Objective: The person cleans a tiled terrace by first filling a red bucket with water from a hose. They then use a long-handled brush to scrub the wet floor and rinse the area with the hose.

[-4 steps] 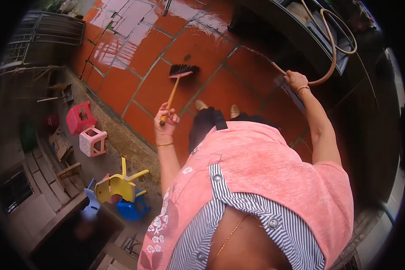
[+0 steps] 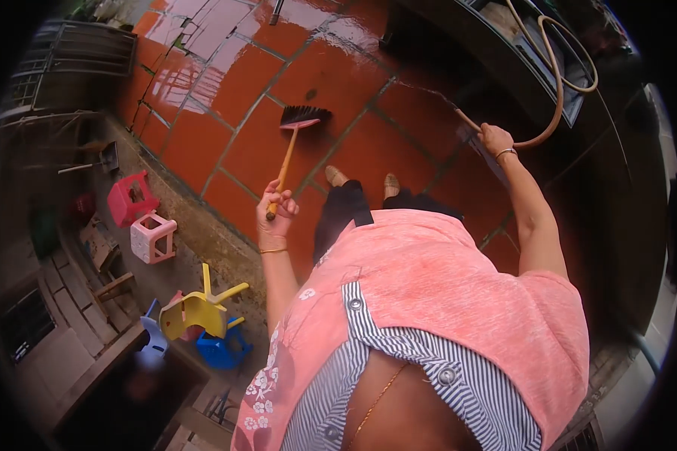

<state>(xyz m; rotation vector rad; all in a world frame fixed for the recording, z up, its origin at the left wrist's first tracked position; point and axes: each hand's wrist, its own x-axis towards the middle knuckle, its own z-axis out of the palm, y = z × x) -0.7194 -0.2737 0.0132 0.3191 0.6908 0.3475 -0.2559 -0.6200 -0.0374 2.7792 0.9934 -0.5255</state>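
Note:
My left hand [image 2: 278,207] is closed round the upper end of a wooden broom handle. The broom [image 2: 288,159] slants away from me, its pink head and dark bristles resting on the wet red tiles [image 2: 353,154]. On the right, my right hand [image 2: 496,139] grips a tan hose [image 2: 538,141] close to its end. A thin stream of water [image 2: 429,91] leaves the hose mouth and runs out to the left over the floor. Behind my hand the hose curves up to the far right.
A low concrete ledge [image 2: 195,195] edges the tiles on the left. Red [image 2: 132,197] and pink stools [image 2: 153,237] stand past it, near a yellow chair [image 2: 203,312], a blue stool [image 2: 224,347] and a dustpan [image 2: 109,158]. Hose loops hang over a basin edge [image 2: 526,64] at far right.
The view has shifted very slightly. Both hands keep their hold on the broom and the hose, and water still flows.

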